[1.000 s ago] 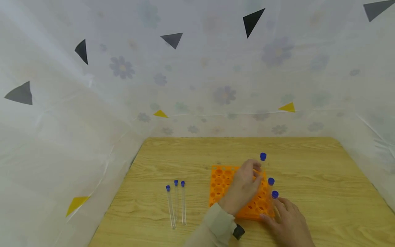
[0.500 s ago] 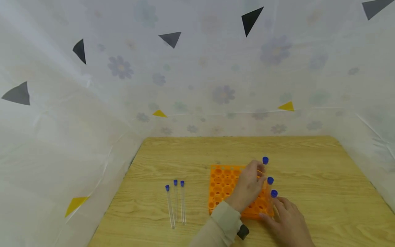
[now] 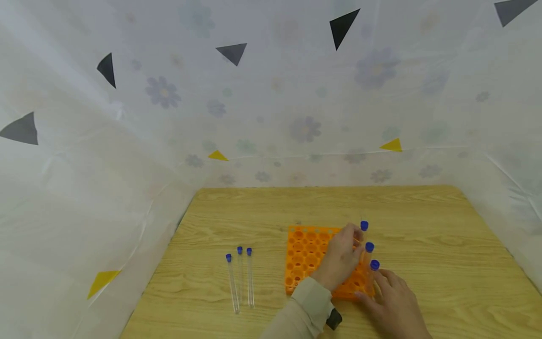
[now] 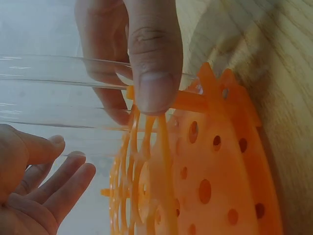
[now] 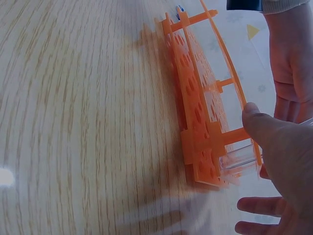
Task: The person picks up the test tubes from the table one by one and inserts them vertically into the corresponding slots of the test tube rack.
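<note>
On the table stands an orange test tube rack [image 3: 311,258]. My left hand [image 3: 340,256] is over its right half and pinches a clear test tube [image 4: 63,71] between thumb and fingers, at the rack's far right corner. That tube stands upright, its blue cap [image 3: 364,226] just past the fingertips. Along the same right edge, nearer me, stand two more tubes with blue caps [image 3: 370,246]. My right hand [image 3: 395,301] rests at the near right corner; its thumb [image 5: 253,115] touches the upper plate, and its other visible fingers [image 5: 261,205] extend fairly straight beside the tube there.
Left of the rack, three capped test tubes [image 3: 251,278] lie on the wood-patterned table [image 3: 203,226]. White sheeting [image 3: 271,108] with printed flowers and stuck-on triangles encloses the table's back and sides. A dark object [image 3: 334,318] sits at the left sleeve's cuff.
The far tube's cap has come down and slightly right, the tube sinking at the rack's corner. My left hand has moved right and slightly down with it. The right hand stays at its corner.
</note>
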Tool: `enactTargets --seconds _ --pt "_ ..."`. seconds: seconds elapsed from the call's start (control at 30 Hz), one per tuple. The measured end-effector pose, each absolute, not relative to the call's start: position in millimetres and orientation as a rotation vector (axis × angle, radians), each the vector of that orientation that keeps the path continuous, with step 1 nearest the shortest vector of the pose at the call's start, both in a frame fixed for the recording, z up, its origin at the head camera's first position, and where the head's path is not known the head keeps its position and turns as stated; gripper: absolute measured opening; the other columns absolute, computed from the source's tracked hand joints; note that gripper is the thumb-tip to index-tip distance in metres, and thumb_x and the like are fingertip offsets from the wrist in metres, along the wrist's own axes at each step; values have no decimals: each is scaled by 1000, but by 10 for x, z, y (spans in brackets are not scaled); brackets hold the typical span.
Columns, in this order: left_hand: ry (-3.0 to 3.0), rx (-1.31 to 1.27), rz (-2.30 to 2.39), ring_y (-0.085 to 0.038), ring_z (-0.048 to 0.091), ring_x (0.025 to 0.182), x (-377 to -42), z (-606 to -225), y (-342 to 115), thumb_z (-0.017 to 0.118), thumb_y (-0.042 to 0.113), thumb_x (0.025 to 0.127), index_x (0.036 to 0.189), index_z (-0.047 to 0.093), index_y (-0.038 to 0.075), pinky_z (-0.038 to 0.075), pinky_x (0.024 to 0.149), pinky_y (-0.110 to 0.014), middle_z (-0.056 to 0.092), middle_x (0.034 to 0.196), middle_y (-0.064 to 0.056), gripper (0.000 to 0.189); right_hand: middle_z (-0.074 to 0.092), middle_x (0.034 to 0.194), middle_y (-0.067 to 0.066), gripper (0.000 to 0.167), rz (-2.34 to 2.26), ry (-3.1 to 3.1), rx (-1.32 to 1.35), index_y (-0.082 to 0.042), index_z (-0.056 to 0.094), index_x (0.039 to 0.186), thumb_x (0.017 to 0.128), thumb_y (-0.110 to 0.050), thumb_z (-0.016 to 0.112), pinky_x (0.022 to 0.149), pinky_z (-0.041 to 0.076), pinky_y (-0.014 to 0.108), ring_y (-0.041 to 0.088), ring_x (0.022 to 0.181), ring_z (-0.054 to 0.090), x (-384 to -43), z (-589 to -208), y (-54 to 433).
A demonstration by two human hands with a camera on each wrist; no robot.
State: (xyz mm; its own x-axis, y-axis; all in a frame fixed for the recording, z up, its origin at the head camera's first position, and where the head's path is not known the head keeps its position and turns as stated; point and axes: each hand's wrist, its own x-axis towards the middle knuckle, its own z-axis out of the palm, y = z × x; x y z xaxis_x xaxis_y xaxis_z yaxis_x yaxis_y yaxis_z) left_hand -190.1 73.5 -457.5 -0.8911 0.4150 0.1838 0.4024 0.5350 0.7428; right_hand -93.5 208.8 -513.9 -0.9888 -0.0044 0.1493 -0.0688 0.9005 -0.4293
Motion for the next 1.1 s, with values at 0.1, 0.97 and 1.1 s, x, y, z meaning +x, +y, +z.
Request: enactTargets --seconds 0.1,0.97,1.1 --pt "2751 742 1301 1 59 92 -1898 -4601 737 61 14 98 116 53 20 51 69 -11 60 106 9 21 59 127 25 76 662 -2913 58 1 57 133 86 -59 67 82 47 65 46 109 57 -938 -5140 2086" --pt "2786 698 1210 -1 59 95 -1865 -4679 753 64 15 97 125 51 24 51 75 -12 60 111 9 33 60 124 23 76 662 -2909 69 0 57 134 86 -58 67 82 48 64 44 109 58 -952 -5171 2090" --pt "2752 629 1181 -2 59 100 -1847 -4652 719 63 11 97 134 47 26 52 77 -16 59 119 8 44 61 124 22 76 658 -2925 64 0 57 134 87 -59 66 83 48 64 44 109 58 -954 -5168 2096"
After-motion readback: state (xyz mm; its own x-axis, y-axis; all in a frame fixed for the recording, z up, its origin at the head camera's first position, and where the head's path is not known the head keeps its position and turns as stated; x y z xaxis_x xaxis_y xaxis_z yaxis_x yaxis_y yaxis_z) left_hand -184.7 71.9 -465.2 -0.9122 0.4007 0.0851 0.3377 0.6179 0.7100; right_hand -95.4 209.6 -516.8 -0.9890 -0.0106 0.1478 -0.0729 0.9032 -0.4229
